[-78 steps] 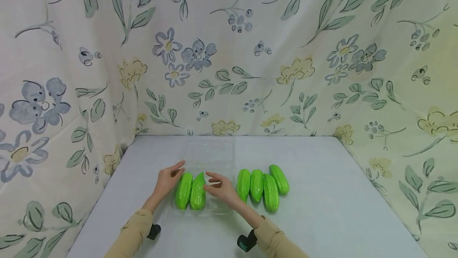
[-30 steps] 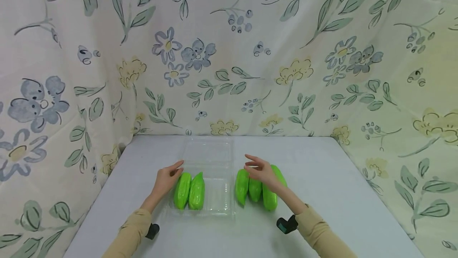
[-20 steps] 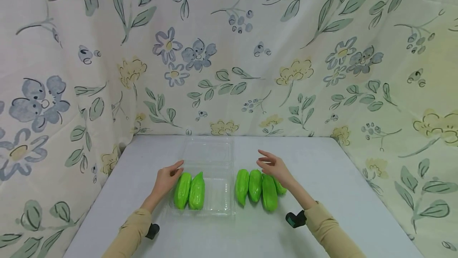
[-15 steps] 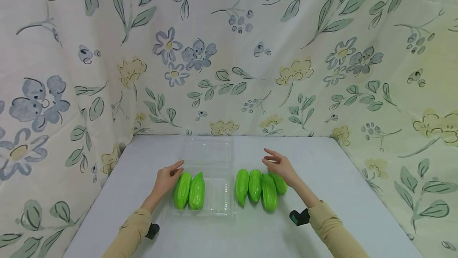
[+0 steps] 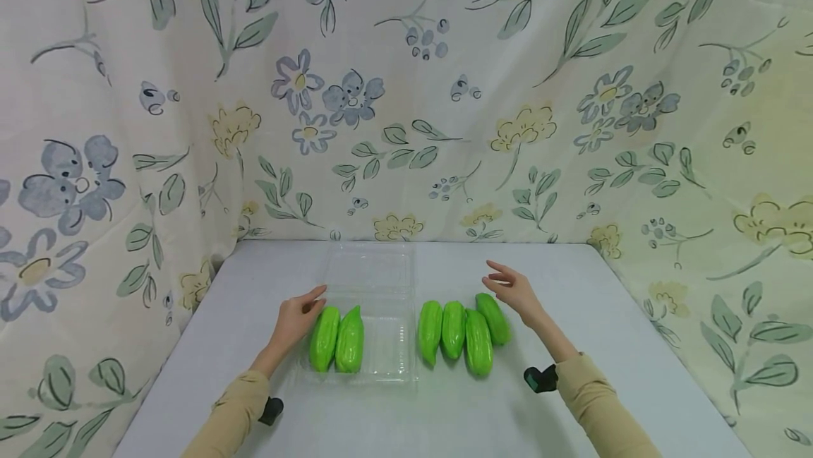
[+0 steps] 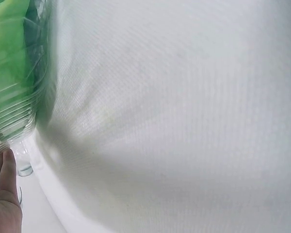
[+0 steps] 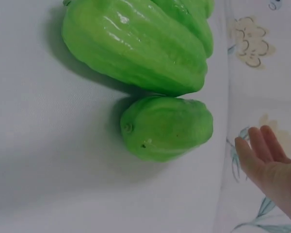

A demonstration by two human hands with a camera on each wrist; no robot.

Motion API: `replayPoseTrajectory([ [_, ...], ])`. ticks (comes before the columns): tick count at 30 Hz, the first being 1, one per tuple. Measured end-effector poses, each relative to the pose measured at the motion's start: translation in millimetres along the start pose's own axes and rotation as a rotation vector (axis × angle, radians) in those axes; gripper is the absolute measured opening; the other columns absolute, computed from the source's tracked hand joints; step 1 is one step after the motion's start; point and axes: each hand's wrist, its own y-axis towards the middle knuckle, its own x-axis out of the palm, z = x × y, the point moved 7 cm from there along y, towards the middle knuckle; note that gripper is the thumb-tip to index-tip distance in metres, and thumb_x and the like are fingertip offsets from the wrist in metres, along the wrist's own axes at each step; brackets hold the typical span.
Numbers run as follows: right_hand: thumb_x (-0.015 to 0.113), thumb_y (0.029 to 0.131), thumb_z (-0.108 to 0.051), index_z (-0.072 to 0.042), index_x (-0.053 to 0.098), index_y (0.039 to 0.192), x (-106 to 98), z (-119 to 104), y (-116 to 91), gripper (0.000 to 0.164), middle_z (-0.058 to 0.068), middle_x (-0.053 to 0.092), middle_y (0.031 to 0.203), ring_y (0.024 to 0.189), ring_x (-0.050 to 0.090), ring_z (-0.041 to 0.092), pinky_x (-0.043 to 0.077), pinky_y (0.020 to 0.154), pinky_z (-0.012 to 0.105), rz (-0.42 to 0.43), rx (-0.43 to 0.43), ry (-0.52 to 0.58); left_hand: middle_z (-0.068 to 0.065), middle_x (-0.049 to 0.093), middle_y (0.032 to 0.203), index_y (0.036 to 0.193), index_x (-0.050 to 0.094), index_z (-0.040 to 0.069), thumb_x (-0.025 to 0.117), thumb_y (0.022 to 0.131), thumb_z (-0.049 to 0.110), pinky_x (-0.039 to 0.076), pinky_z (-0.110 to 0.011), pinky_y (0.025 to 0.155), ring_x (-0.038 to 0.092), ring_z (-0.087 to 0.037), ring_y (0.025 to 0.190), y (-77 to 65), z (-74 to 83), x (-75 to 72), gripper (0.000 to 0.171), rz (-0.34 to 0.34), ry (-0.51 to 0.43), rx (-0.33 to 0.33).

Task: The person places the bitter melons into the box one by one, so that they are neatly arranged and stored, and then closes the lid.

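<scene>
A clear plastic box (image 5: 386,345) with its lid (image 5: 371,267) laid back stands left of the middle. Two green, ribbed gourds (image 5: 324,339) lie side by side in its left half. My left hand (image 5: 295,320) is at the box's left edge near the hinge; in the left wrist view its fingers (image 6: 8,174) reach out straight, tips against the ribbed wall. Several more gourds (image 5: 454,331) lie in a row right of the box. Just behind the rightmost gourd (image 7: 166,128), my right hand (image 5: 516,292) hovers with loosely spread fingers, holding nothing.
A white table (image 5: 603,373) carries everything, its far edge against a floral curtain (image 5: 406,126). Dark wrist cameras (image 5: 540,378) stick out under both forearms. The box's right wall stands close beside the leftmost loose gourd (image 5: 430,331).
My right hand has left the second gourd in the box and moved right, past the row, uncovering the rightmost gourd. The left hand stays at the box.
</scene>
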Motion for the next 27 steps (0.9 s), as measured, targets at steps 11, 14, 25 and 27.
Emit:
replayPoseTrajectory([
  [11, 0.058, 0.095, -0.031, -0.008, 0.039, 0.145, -17, 24, -1, 0.058, 0.031, 0.044, 0.138, 0.124, 0.048, 0.044, 0.043, 0.099, 0.052, 0.045, 0.077, -0.035, -0.022, 0.067, 0.112, 0.125, 0.061, 0.002, 0.062, 0.092, 0.009, 0.044, -0.018, 0.057, 0.069, -0.022, 0.081, -0.8, 2.4, 1.2, 0.034, 0.006, 0.012, 0.012],
  [14, 0.058, 0.095, -0.031, -0.007, 0.04, 0.144, -16, 29, -2, 0.058, 0.032, 0.042, 0.14, 0.125, 0.046, 0.045, 0.042, 0.1, 0.052, 0.035, 0.099, -0.059, -0.021, 0.067, 0.112, 0.125, 0.061, 0.002, 0.062, 0.092, 0.009, 0.044, -0.018, 0.057, 0.069, -0.023, 0.083, -0.6, 2.2, 1.2, 0.034, 0.008, 0.009, 0.012],
  [25, 0.059, 0.095, -0.028, -0.004, 0.042, 0.142, -1, 49, -9, 0.056, 0.033, 0.037, 0.143, 0.126, 0.043, 0.047, 0.045, 0.093, 0.051, -0.083, 0.128, -0.129, -0.021, 0.068, 0.111, 0.124, 0.062, 0.003, 0.062, 0.092, 0.01, 0.044, -0.019, 0.057, 0.065, -0.014, 0.076, -1.4, 4.5, -0.6, 0.033, 0.012, 0.013, 0.012],
  [27, 0.059, 0.095, -0.027, -0.003, 0.042, 0.142, 1, 50, -11, 0.055, 0.033, 0.037, 0.143, 0.126, 0.044, 0.048, 0.046, 0.093, 0.05, -0.096, 0.117, -0.137, -0.021, 0.068, 0.111, 0.124, 0.062, 0.002, 0.062, 0.092, 0.01, 0.044, -0.019, 0.057, 0.064, -0.012, 0.075, -1.5, 4.2, -0.5, 0.034, 0.009, 0.018, 0.014],
])
